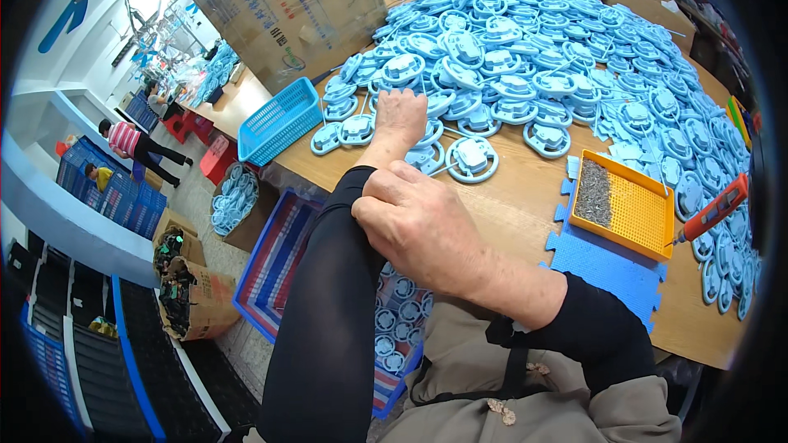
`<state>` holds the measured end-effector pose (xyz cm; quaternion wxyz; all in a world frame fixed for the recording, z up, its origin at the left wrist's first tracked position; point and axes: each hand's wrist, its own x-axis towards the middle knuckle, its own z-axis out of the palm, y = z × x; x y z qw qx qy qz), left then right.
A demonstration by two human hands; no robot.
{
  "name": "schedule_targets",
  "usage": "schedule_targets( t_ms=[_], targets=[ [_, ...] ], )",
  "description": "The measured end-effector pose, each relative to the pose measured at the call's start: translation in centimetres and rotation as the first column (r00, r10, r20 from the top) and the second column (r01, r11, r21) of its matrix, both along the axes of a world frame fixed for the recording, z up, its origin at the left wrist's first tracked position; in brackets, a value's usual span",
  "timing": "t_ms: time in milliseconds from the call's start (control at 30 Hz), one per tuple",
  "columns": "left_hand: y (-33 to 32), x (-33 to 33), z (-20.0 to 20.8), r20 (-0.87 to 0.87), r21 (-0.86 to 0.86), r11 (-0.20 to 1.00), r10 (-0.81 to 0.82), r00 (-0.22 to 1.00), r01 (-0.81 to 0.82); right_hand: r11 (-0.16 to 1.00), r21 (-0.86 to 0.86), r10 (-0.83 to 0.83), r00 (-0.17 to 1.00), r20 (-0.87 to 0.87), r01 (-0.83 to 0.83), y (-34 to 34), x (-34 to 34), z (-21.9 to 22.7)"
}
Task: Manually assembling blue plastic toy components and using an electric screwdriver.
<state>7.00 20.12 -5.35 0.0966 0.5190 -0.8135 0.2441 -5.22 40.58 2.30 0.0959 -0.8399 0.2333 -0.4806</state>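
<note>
My left hand (pixel 400 117) is stretched out over the table in a fist, at the near edge of a heap of light-blue plastic parts (pixel 492 53). Whatever its curled fingers hold, if anything, is hidden. With my right hand (pixel 423 226) I grip the cuff of the black sleeve (pixel 328 279) on my left forearm, just below the wrist. A round light-blue part (pixel 472 159) with a ring-shaped rim lies flat on the table to the right of my left hand.
A blue basket (pixel 279 121) stands at the table's left edge, beside a big cardboard box (pixel 287 12). On the right, a yellow tray (pixel 628 209) of small grey pieces rests on a blue foam mat (pixel 603 261). An orange-handled screwdriver (pixel 718 207) hangs nearby. Below is a striped bag (pixel 275 267).
</note>
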Motion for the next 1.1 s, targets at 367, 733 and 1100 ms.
schedule_targets(
  t_ms=[367,733,1100],
  targets=[
    [0.4,-0.3,-1.1,0.016,0.018,0.999,-0.04,0.999,0.04,0.892,0.015,0.452,0.892,0.024,-0.452,-2.1,-0.6,-0.3],
    [0.5,-1.2,-1.6,0.053,0.096,0.995,-0.023,0.998,0.017,0.941,0.128,0.308,0.95,0.051,-0.312,1.0,-1.7,0.6],
    [0.6,-3.3,-1.8,0.038,0.136,0.99,-0.041,0.998,0.036,0.903,-0.18,0.399,0.917,0.021,-0.39,0.1,-1.9,0.1]
  ],
)
